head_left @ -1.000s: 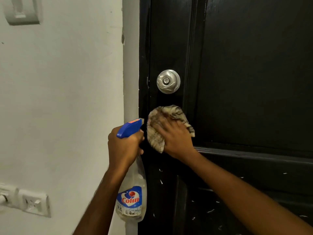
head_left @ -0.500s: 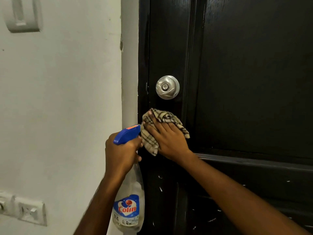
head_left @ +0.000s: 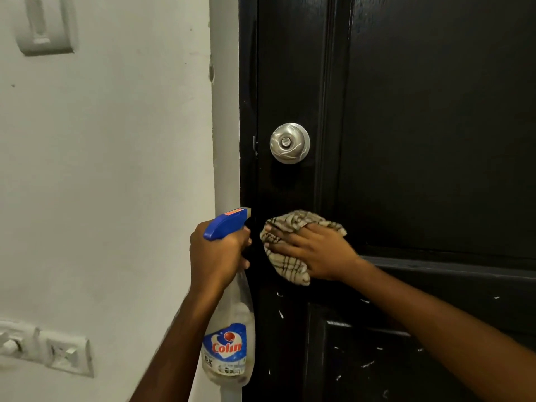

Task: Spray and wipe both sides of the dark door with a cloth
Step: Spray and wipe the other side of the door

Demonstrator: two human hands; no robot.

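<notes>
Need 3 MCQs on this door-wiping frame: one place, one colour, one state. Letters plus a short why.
1. Where is the cloth relative to the door knob?
A) above it
B) below it
C) draped over it

2. On the spray bottle, what colour is the trigger head?
A) blue
B) green
C) yellow

3. How does the right hand meet the cloth?
A) dangles it by one corner
B) does not touch it
C) presses it flat against the door

Answers:
1. B, the cloth sits lower on the door than the knob.
2. A, the head above the grip of the left hand is blue.
3. C, straight fingers lie spread over the cloth on the door.
</notes>
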